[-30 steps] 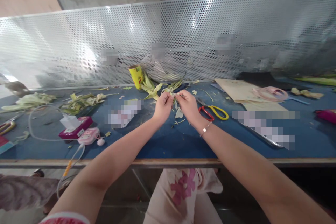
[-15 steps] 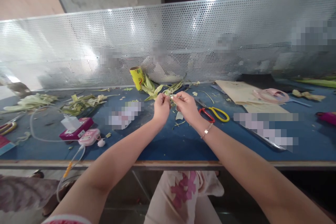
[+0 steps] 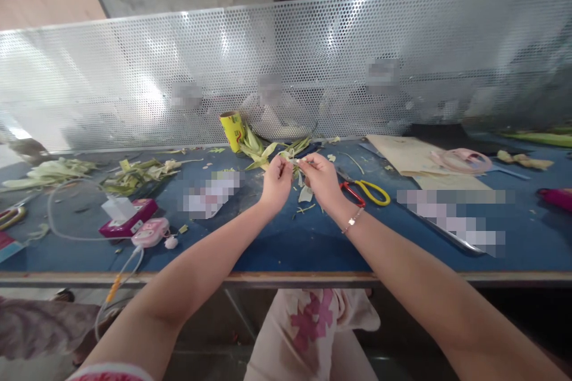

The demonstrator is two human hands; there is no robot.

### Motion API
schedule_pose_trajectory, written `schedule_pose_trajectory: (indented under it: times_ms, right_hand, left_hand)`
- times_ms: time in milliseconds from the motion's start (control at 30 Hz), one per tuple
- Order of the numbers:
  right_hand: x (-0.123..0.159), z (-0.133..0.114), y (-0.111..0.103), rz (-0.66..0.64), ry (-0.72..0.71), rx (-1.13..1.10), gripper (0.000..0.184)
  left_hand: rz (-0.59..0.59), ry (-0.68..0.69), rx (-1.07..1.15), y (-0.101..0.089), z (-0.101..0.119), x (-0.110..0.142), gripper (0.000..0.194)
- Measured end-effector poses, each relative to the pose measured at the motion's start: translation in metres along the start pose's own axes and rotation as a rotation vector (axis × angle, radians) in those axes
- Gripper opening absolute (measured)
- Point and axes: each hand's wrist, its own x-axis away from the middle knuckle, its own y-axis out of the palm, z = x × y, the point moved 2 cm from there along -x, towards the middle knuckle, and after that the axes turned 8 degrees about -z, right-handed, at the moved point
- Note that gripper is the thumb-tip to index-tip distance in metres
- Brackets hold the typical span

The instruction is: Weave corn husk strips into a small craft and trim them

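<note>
Over the middle of the blue table, my left hand (image 3: pixel 277 180) and my right hand (image 3: pixel 319 177) meet fingertip to fingertip, both closed in a pinch. Between them is a thin, pale strip of corn husk (image 3: pixel 294 161), mostly covered by my fingers. Just behind my hands lie green corn husks (image 3: pixel 258 155), leaning against a yellow roll (image 3: pixel 231 132). A small pale husk scrap (image 3: pixel 305 193) rests on the table below my fingers. Scissors with one red and one yellow handle (image 3: pixel 374 193) lie just right of my right hand, their blades partly hidden.
A perforated metal screen (image 3: pixel 304 71) stands along the back of the table. At left are husk piles (image 3: pixel 143 175), a purple box (image 3: pixel 129 218) and a pink case with a cable (image 3: pixel 151 232). Brown paper (image 3: pixel 402 155) and a pink tape roll (image 3: pixel 462 161) lie at right.
The fingertips of both hands have shifted slightly around the husk strip, and more of the pale scrap below shows now. The view has tilted down a little.
</note>
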Motion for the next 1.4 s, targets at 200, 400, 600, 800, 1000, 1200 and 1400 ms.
schedule_pose_trajectory:
  times_ms: [200,400,600,800,1000,1200,1400]
  right_hand:
    - [0.004,-0.005,0.0,0.079,-0.005,0.088,0.017]
    - [0.004,-0.004,0.0,0.1,0.003,0.092,0.018]
    - [0.0,-0.003,-0.002,0.034,0.096,-0.145,0.021]
    - [-0.009,-0.007,-0.025,0.002,0.259,-0.495,0.026]
    - [-0.009,-0.014,-0.039,-0.105,0.454,-0.688,0.038]
    - [-0.005,-0.022,-0.027,-0.223,0.501,-0.739,0.037]
    - [-0.005,-0.018,-0.022,-0.285,0.554,-0.787,0.028]
  left_hand:
    - [-0.035,0.033,-0.039,0.003,0.0,0.001,0.024]
    - [-0.054,0.013,-0.039,0.004,-0.002,0.002,0.025]
    - [-0.105,-0.053,-0.08,0.0,0.002,-0.002,0.024]
    - [-0.15,-0.014,-0.295,-0.014,0.01,-0.009,0.015]
    - [-0.133,0.101,-0.451,-0.012,-0.002,-0.009,0.022]
    - [-0.308,-0.085,-0.206,0.004,-0.018,-0.006,0.02]
    - [-0.315,-0.131,-0.106,0.004,-0.018,-0.005,0.013]
